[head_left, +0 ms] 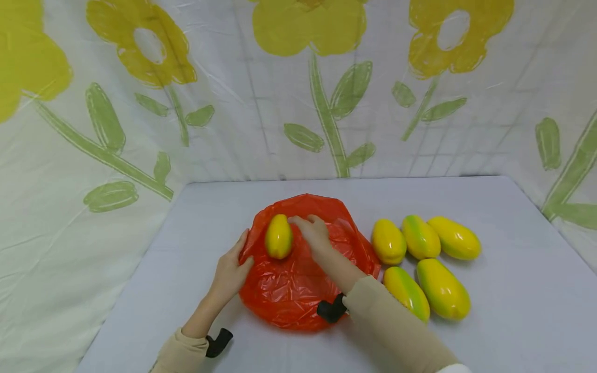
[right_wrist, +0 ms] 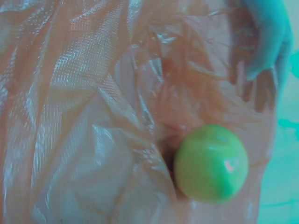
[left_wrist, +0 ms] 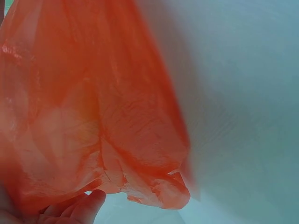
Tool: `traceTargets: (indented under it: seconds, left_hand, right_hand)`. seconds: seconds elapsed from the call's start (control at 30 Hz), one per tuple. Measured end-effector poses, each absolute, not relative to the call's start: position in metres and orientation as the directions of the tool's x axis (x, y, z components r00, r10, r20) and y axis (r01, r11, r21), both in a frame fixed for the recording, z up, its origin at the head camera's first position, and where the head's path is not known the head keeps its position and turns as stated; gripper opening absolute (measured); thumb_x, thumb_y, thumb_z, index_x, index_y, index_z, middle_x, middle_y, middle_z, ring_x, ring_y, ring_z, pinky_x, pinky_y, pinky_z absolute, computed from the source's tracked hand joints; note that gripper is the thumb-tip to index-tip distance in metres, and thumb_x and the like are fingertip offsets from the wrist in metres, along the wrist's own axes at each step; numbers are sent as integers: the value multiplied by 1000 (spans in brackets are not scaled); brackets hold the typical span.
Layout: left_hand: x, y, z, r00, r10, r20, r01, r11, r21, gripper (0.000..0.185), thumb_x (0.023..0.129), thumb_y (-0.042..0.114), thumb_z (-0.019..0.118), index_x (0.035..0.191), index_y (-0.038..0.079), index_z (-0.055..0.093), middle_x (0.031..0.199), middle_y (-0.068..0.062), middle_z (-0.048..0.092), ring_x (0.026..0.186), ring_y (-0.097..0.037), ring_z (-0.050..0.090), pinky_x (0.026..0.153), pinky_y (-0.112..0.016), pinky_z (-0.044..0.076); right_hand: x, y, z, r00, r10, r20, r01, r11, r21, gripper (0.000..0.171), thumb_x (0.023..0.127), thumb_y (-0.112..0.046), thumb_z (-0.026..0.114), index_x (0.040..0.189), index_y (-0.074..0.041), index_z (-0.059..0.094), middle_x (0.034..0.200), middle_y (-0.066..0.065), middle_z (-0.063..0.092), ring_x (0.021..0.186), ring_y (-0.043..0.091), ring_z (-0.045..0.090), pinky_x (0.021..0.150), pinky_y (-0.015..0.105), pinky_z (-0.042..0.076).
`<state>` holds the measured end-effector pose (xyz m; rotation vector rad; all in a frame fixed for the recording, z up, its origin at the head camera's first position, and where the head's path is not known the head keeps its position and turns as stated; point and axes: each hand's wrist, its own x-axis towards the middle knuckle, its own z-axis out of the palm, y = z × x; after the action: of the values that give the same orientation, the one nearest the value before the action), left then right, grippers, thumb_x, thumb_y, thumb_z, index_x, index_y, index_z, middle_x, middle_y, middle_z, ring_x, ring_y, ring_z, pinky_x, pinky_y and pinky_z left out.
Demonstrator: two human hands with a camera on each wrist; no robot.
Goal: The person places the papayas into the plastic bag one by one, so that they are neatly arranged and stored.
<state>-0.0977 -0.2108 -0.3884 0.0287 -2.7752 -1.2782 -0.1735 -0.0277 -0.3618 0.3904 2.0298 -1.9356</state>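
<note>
Pale sheeting, printed with big yellow flowers and green leaves, hangs behind and along both sides of a table with a plain whitish top. Near the middle of that table sits a red plastic bag, its crinkled mouth spread wide and facing up; the left wrist view shows light coming through its thin wall. Two arms in beige sleeves reach in from the bottom of the head view, the right one crossing over the bag's near right side. At the bag's left edge, the left hand has its grip closed on the plastic, thumb inside and fingers outside. The right hand is at the bag's mouth, its grip loose and holding nothing, fingertips just beside a yellow-green fruit. That fruit, glossy and oblong, is within the bag toward its left side; the right wrist view shows its rounded end. Five similar fruits lie on the table right of the bag, three farther back and two nearer. Smallest are two black curved pieces, one at each wrist.
</note>
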Motion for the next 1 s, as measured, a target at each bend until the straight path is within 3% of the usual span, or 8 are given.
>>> traceTargets:
  seconds: [0.53,0.77,1.0]
  left_hand:
    - [-98,-212,-390,-996,-56,68,17,638,770,63,93,1,50,152,0,27,149,-24,35,132,-42,42,102,-52,40]
    - [-96,-213,-389,-996,-54,74,23,637,771,62,93,1,50,151,-1,28,149,-25,36,132,-42,42,102,-52,40]
    - [-99,-211,-388,-994,-35,99,53,640,767,61,93,-1,50,150,-3,29,148,-25,35,133,-42,39,103,-53,38]
  right_hand:
    - [-157,19,-338,-914,-132,-384,382,41,-923,71,91,-30,65,149,-3,33,153,14,32,134,35,33,112,52,30]
    - [-146,30,-337,-911,-167,-378,365,100,-925,71,90,-31,65,149,-5,34,153,13,33,138,35,30,112,58,24]
    - [-124,49,-341,-886,-202,-418,397,139,-907,66,90,-30,66,146,-9,40,150,13,40,134,36,36,109,59,31]
